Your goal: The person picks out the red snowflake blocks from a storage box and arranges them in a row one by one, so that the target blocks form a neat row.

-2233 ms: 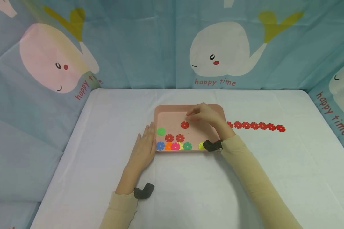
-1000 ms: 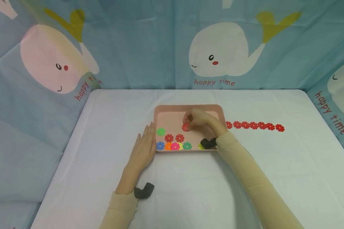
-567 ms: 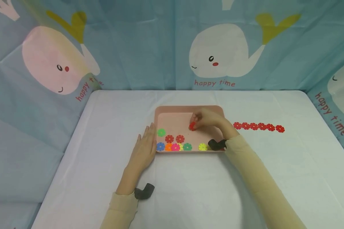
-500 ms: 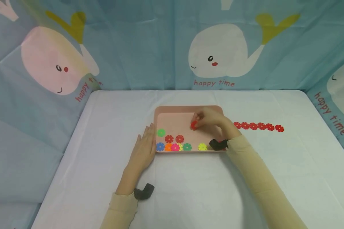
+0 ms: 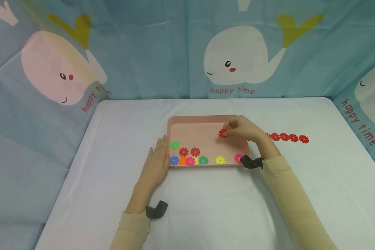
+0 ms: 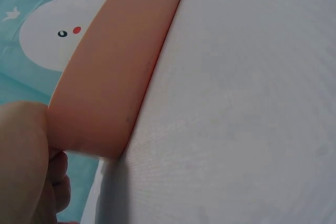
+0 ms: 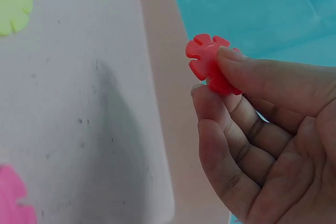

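My right hand (image 5: pixel 245 129) pinches a red notched snowflake disc (image 7: pixel 205 59) between thumb and fingers, above the right part of a shallow pink tray (image 5: pixel 200 119). With fingers straight, my left hand (image 5: pixel 155 161) rests against the tray's left side; the left wrist view has it at the tray's outer wall (image 6: pixel 105 77). Two red discs (image 5: pixel 195 151) lie inside, left of the middle. A row of overlapping red discs (image 5: pixel 284 136) stretches over the table to the right, its near-tray end partly hidden behind my right hand.
Along the tray's front edge lie a blue disc (image 5: pixel 174 160), an orange one (image 5: pixel 182 160), pink ones, yellow ones and a dark green disc (image 5: pixel 203 160). A light green disc (image 5: pixel 175 145) sits near the left wall. A whale-print curtain (image 5: pixel 143 52) stands behind the white table (image 5: pixel 206 208).
My right hand came down on a red disc in the tray, picked it up and carried it rightward toward the tray's right side. The left hand stayed in place.
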### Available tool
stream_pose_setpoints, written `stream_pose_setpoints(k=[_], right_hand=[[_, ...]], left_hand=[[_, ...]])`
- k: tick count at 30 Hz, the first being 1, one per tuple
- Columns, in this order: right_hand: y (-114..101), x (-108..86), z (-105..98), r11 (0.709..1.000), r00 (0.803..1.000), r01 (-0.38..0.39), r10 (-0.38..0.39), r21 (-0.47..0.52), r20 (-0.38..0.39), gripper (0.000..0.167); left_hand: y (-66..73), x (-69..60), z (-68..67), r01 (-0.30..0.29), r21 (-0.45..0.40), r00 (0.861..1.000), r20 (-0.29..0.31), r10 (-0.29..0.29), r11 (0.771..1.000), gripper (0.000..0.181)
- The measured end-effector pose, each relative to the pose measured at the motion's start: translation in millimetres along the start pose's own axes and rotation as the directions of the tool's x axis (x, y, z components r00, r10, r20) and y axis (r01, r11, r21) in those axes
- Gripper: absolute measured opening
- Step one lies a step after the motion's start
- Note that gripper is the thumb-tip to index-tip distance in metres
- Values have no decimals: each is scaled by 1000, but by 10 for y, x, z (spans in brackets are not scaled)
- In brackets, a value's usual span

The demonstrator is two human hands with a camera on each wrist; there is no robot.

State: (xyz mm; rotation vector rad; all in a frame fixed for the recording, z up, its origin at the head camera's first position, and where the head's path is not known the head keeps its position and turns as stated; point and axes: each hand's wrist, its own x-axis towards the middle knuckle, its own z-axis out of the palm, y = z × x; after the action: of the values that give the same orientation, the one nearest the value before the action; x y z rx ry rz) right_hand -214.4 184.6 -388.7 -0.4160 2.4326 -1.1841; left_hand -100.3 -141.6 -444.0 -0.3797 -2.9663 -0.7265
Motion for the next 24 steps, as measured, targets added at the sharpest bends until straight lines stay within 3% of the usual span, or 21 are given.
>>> stream_pose_setpoints(k=[6,18,24], right_hand=[[59,-116,-50,999,999,-40,40,24,-36,17],[173,-345,-191,994,991,9,6,111,-132,20],[279,-464,-272,981,979,-25,63,190,-195,21]], left_hand=[[-10,-1,11,-10,3,1000,-2,10,1000,56],[0,2,10,-16,9,1000,-21,17,1000,55],[-3,1,14,-12,7,1000,-23,12,1000,56]])
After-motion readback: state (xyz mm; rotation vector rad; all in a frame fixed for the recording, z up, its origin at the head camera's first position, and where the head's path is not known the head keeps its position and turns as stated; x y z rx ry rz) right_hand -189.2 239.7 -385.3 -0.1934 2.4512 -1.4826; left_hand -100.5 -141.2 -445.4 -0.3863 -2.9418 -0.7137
